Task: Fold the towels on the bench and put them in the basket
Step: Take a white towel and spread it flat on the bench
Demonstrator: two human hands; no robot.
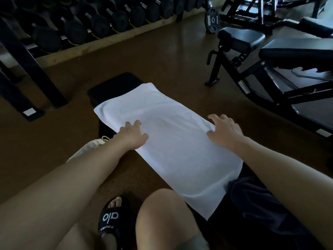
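Nearest to us a bare knee [162, 219] and a black slide sandal with white lettering [110, 221] sit at the bottom of the view; just beyond them the white rectangular terry towel [167, 141] lies spread lengthwise along the narrow black padded bench [115, 87], its near end draping towards the knee and its far end stopping short of the bench's dark end; our left hand [134, 136] rests flat on the towel's left long edge with fingers spread and nothing grasped, and our right hand [225, 131] lies likewise spread and loose on the right long edge; we judge this to be the smoothing before the first fold, so we should press outward from the middle, square both long edges to the bench, then pinch the near corners and carry them to the far ones so the halves meet evenly; the cloth looks soft, thick and faintly creased, limp enough to slide off the slick vinyl padding if tugged one-sided; a dark crumpled cloth [255, 199] lies beside the near right corner; a pale fabric bag with a drawstring [88, 148] sits on the brown floor under our left forearm, perhaps the basket, though we cannot tell
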